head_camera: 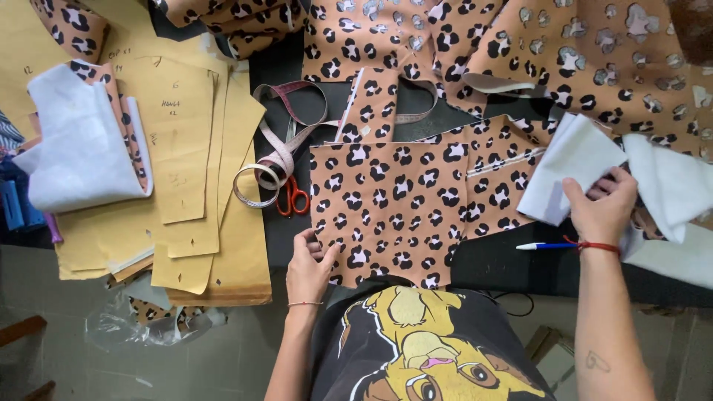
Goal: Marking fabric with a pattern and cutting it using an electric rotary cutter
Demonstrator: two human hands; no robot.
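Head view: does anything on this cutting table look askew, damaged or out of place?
Nothing looks damaged or spilled. The measuring tape lies in loose loops over the orange-handled scissors, and the paper patterns sit in an uneven stack. The left hand rests on the leopard-print panel; the right hand grips white fabric.

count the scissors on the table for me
1: orange-handled scissors beside the measuring tape, left of the leopard-print fabric piece under the left hand. Others may lie hidden under fabric.

Left hand (pixel 310 261) on leopard-print fabric (pixel 386 208), right hand (pixel 603 202) gripping white cloth (pixel 568 167)
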